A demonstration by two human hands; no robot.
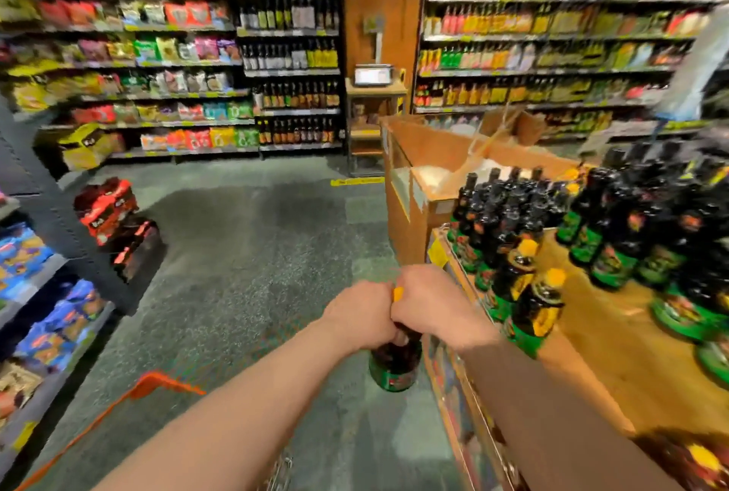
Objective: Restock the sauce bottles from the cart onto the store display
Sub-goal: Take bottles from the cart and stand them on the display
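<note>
We stand in a store aisle with a grey speckled floor [252,254], stocked wall shelves [189,57] of snack packets and bottles ahead, and a wooden display counter [615,333] at our right. On that counter stand rows of dark sauce bottles [513,222] with green labels, some capped yellow, and behind them an open cardboard box [442,159]. Low in view an orange cart edge [157,384] shows. Our left hand [361,313] and right hand [434,303] meet knuckle to knuckle, both curled tight round the neck of one sauce bottle [394,364], held upright over the floor, just beside the counter's front edge; its yellow cap [398,293] peeks between them.
</note>
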